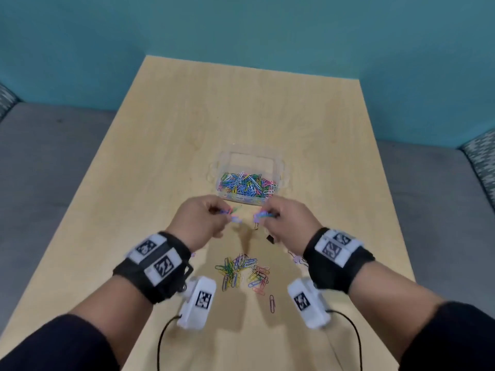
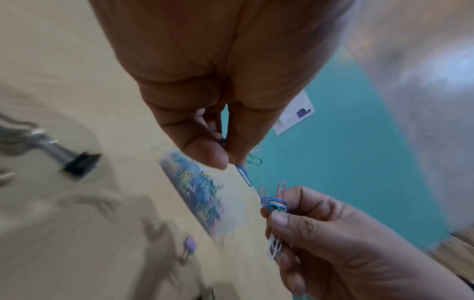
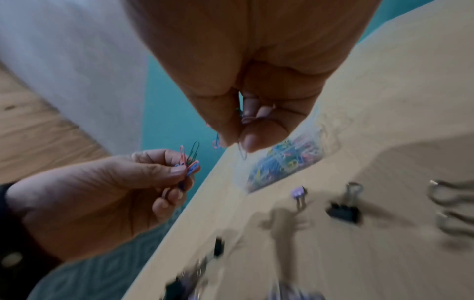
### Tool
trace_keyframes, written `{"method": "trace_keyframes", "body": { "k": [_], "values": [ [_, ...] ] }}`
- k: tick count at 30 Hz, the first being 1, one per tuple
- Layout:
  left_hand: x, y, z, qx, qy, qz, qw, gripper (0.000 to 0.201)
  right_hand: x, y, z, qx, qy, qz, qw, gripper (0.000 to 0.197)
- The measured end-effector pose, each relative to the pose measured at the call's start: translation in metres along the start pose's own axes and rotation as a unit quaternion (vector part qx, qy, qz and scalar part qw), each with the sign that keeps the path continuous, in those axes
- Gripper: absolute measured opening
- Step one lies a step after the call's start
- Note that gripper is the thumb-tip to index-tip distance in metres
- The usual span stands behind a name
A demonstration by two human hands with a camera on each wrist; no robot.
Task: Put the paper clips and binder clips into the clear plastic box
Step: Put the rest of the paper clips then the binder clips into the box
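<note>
Both hands loaded, box dead ahead

My left hand [image 1: 199, 219] and right hand [image 1: 281, 222] each pinch a bunch of paper clips [image 2: 273, 202]; the clear plastic box [image 1: 278, 167] sits at twelve o'clock, equally near both. A loose pile [image 1: 242, 271] lies at six o'clock on the worktop [image 1: 187, 116]. Only the wrist views show binder clips [image 3: 343, 211].

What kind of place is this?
Probably an office lounge or booth: a light wooden table against a teal wall, flanked by grey padded bench seats, with coloured paper clips beside a clear plastic box.
</note>
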State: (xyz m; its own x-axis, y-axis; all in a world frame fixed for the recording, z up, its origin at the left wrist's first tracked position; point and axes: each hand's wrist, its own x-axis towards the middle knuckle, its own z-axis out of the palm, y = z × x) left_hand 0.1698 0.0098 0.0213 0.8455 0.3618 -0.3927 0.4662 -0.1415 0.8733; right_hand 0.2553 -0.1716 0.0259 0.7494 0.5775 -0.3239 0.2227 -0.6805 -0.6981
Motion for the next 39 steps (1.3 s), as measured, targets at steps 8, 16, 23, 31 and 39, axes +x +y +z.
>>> {"method": "trace_keyframes", "body": {
  "k": [8,16,23,31,39],
  "values": [
    [0.08,0.029,0.012,0.035,0.051,0.021,0.998,0.018,0.089,0.002,-0.014,0.042,0.069,0.054,0.995,0.005],
    [0.036,-0.006,0.003,0.271,0.095,0.09,0.954,0.028,0.034,0.023,-0.007,-0.062,0.095,0.034,0.993,0.029],
    [-0.033,-0.079,0.047,0.491,-0.058,0.15,0.856,0.027,-0.038,0.039,0.064,-0.301,-0.102,-0.121,0.94,0.053],
    [-0.068,-0.105,0.039,0.461,-0.032,0.169,0.87,0.024,-0.075,0.059,0.076,-0.323,-0.078,-0.157,0.93,0.051],
    [-0.078,-0.113,0.034,0.382,-0.039,0.072,0.921,0.062,-0.11,0.076,0.075,-0.18,-0.076,0.023,0.98,0.057]
  ]
}}
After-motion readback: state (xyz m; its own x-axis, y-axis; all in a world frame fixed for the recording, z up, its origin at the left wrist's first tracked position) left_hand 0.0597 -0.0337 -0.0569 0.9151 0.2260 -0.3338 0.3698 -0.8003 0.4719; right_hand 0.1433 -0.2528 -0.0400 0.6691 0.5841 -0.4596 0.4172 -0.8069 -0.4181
